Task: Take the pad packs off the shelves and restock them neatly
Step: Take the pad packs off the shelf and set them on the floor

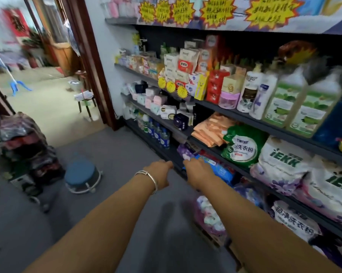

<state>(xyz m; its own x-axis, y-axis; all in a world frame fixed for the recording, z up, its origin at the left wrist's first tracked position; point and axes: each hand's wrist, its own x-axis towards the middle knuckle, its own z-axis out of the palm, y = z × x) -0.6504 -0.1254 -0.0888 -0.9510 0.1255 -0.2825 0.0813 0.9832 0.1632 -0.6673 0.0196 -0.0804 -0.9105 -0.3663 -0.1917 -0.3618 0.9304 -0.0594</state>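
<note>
Low down, both hands are stretched toward the bottom shelf (174,154) of the dark shelving; the left hand (162,173), a silver bangle (150,178) on its wrist, is seen with fingers curled at the shelf's front edge, and whether anything is gripped there cannot be told; the right hand (197,170) is laid on a blue pack (219,170) lying on that shelf, its fingers bent over the pack's near end, though a full grip cannot be made out; a purple pack (185,151) is seen just beyond the right fingertips on the same shelf. More pad packs (160,103), pink, white and dark, are stacked two shelves above the bottom shelf, toward the doorway; green detergent bags (243,146) are set one shelf above it; a blue stool (81,175) stands on the grey floor out from it.
</note>
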